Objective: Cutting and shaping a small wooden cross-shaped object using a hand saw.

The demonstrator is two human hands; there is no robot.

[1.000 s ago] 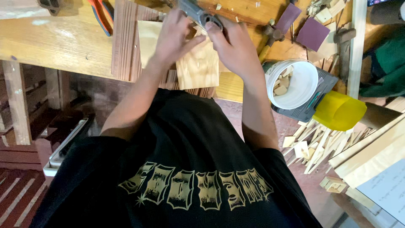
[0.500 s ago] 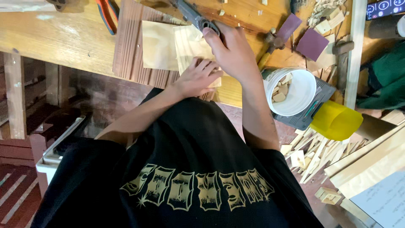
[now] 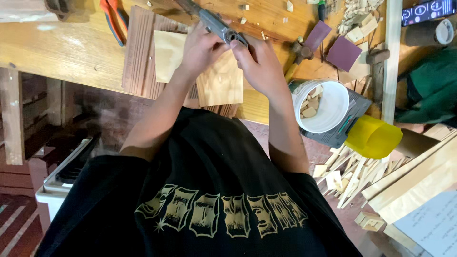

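Observation:
Both my hands are up at the wooden workbench (image 3: 57,52). My left hand (image 3: 202,47) wraps around a grey metal tool (image 3: 216,24) with a round shaft that runs diagonally across the bench. My right hand (image 3: 259,66) grips the tool's near end, thumb against the tip. Under both hands lies a pale square wood panel (image 3: 219,88) that overhangs the bench's front edge. A second pale panel (image 3: 166,52) lies to its left on a dark ribbed board (image 3: 138,52). My black printed shirt fills the lower part of the view.
A white bucket (image 3: 333,109) of wood scraps and a yellow container (image 3: 373,138) sit right of my right arm. Orange-handled pliers (image 3: 114,19), purple sandpaper squares (image 3: 342,52) and a hammer (image 3: 300,50) lie on the bench. Wood strips (image 3: 347,173) litter the floor.
My left hand dropped to the panel's near edge half a second ago and has now come back up onto the tool. My right hand stayed on the tool.

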